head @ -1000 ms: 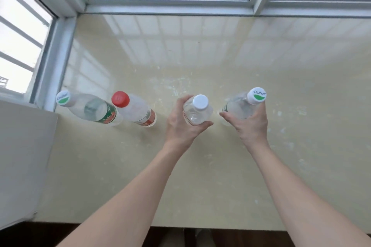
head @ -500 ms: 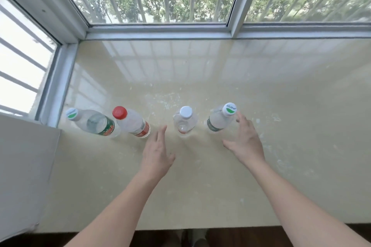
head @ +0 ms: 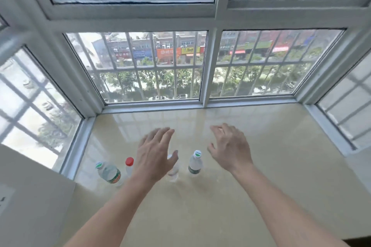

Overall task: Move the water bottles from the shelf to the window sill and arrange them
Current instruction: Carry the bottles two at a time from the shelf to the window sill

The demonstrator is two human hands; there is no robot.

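Here, four clear plastic water bottles stand in a row on the window sill (head: 271, 176), toward its left front corner. The leftmost bottle (head: 109, 173) has a white-and-green cap and a red-and-green label band. Just beside it, the red-capped bottle (head: 129, 163) is half hidden by the left forearm. The third bottle (head: 173, 172) shows only its lower body below the left hand (head: 155, 156), and its cap is out of sight. The rightmost bottle (head: 194, 164) carries a white-and-green cap and a dark green label low on its body. That makes two white-and-green caps, one red, and one I cannot tell.

The left hand and the right hand (head: 230, 146) hover over the row, apart from each other, fingers spread and relaxed, holding nothing.

The sill is a glossy beige slab that mirrors the panes. White window frames (head: 209, 66) enclose it on three sides. Beyond the front glass are pale bars (head: 174, 66), trees and a street of shopfronts with coloured signs. A white wall (head: 30, 206) meets the sill at the left front.
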